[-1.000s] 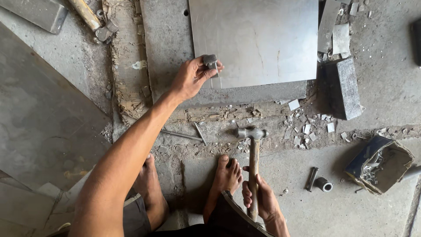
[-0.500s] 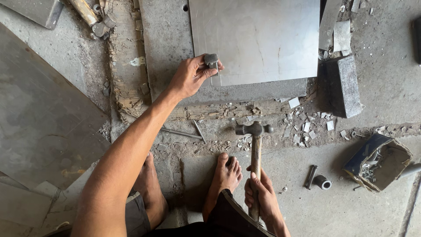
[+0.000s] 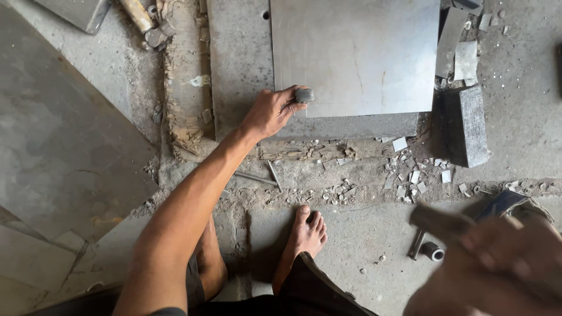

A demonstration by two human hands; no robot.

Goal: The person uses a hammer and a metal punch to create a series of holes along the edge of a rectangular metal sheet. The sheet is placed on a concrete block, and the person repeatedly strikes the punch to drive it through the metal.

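The left hand (image 3: 270, 111) is curled around a small dark metal punch (image 3: 304, 95), fingers and thumb pinching it so only its stubby head shows above the fingertips. The punch stands at the near left corner of a pale sheet-metal plate (image 3: 357, 52), which lies on a thicker grey slab (image 3: 240, 64) stretching beyond and to both sides of the hand. The punch's shaft is hidden by the fingers; its long axis seems to run roughly upright, toward the camera, with the tip down against the plate, though the tip cannot be seen.

The right hand (image 3: 497, 263) is a blur close to the lens, far to the right of the left hand and nearer the person. It appears clenched around a hammer (image 3: 442, 221), whose dark head juts out to the left of the fist; the handle is lost in the blur, so its direction is hard to judge.

Nearer the person than the left hand, a bare foot (image 3: 304, 234) rests on the concrete. Metal scraps (image 3: 410, 175) litter the ground to the right of it, and a dark rectangular block (image 3: 465, 126) sits just right of the plate.
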